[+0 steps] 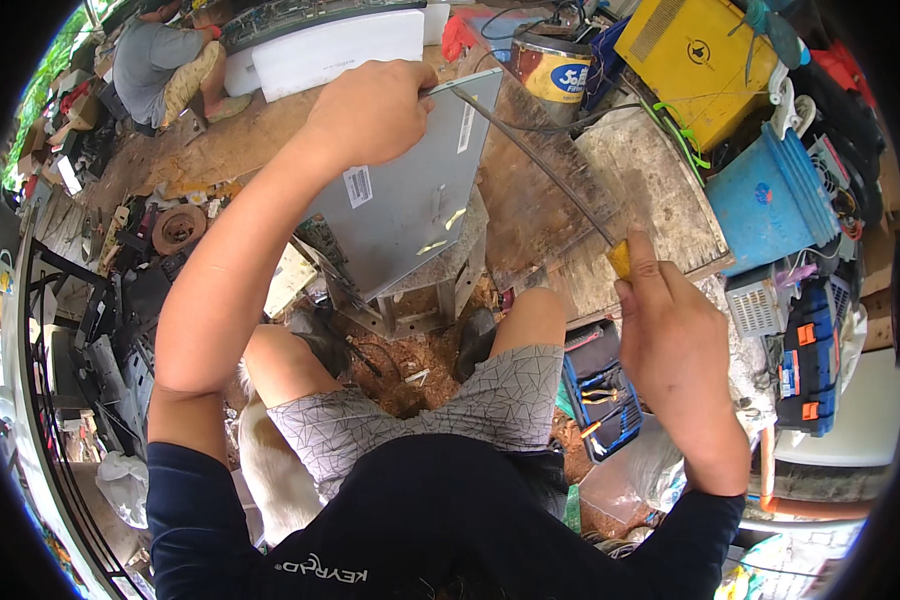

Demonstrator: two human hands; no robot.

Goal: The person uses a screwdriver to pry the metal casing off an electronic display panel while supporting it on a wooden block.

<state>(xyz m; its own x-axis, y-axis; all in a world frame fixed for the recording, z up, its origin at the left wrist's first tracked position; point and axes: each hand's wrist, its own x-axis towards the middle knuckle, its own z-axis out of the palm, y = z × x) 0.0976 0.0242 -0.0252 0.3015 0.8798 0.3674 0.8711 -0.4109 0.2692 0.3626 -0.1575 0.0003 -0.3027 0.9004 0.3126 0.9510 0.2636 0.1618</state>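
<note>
A flat grey metal panel (410,205) with white labels stands tilted on a small metal-framed stand (460,260) between my knees. My left hand (375,112) is closed on its upper edge, thumb and fingers wrapped around that side. In my right hand (675,335) is a long screwdriver (560,180), gripped by its yellow handle. Its thin dark shaft runs up and left, and the tip meets the panel's top edge close to my left fingers. Whether the tip is wedged into a seam I cannot tell. The panel's far face is hidden.
Wooden boards (660,190) lie to the right, with a can (552,70), a yellow metal case (695,70) and a blue bucket (770,205) behind. A tool tray (602,392) sits by my right knee. A white animal (275,470) is beside my left leg. Another person (165,65) crouches far left.
</note>
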